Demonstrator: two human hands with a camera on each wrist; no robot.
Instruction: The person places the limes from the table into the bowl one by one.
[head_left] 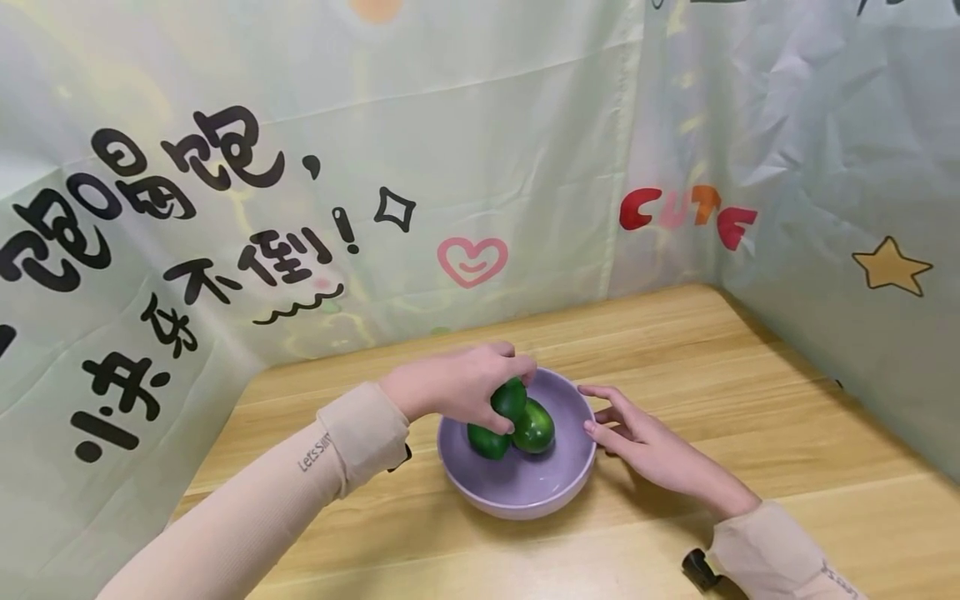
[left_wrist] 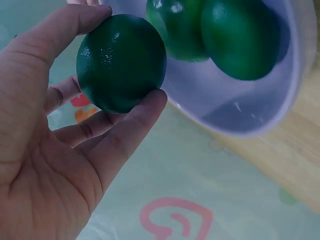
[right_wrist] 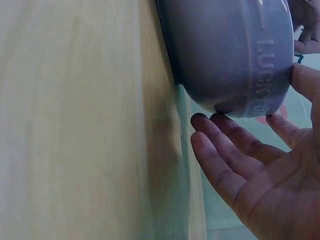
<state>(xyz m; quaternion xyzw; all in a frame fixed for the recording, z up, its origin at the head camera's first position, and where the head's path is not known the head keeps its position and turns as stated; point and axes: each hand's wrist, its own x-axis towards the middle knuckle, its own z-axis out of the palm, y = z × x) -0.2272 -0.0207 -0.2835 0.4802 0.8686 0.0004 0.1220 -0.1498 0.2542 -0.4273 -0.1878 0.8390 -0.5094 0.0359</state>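
Over the lilac bowl (head_left: 551, 483), my left hand (head_left: 461, 382) holds a green lime (left_wrist: 121, 64) between thumb and fingertips. Two more limes lie in the bowl below it: a glossy lime (head_left: 534, 427) with a lighter patch, and a darker lime (head_left: 487, 442) partly covered by the held one in the head view. From the right side, my right hand (head_left: 648, 442) touches the outside of the bowl near its rim, fingers spread and only slightly bent. Raised lettering shows on the bowl's outer wall in the right wrist view.
The bowl stands on a light wooden table (head_left: 660, 342). Pale green printed cloth (head_left: 540, 208) hangs along the back and sides, with black characters, a pink heart (head_left: 472, 261) and a yellow star (head_left: 891, 267). Dark straps show at both sleeve cuffs.
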